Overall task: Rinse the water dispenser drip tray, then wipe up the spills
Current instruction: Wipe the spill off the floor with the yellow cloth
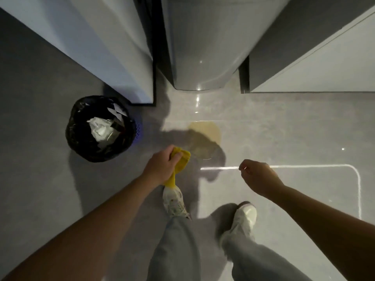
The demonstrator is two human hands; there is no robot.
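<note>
Wiping step, tray out of view: my left hand point(162, 165) gripped the yellow cloth point(181, 161), my right hand point(257, 177) hung loosely curled and empty, and the spill point(205, 134) lay on the floor point(284, 122) just ahead, so next I'd probably crouch and press the cloth down.

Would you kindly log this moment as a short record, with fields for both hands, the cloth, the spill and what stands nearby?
left hand: grips the yellow cloth above the floor
right hand: loosely curled, nothing visible in it
spill: yellowish puddle on the floor, just ahead of the cloth, not yet wiped
water dispenser: stands beyond the spill
bin: black liner, paper waste inside, left of the spill
</note>
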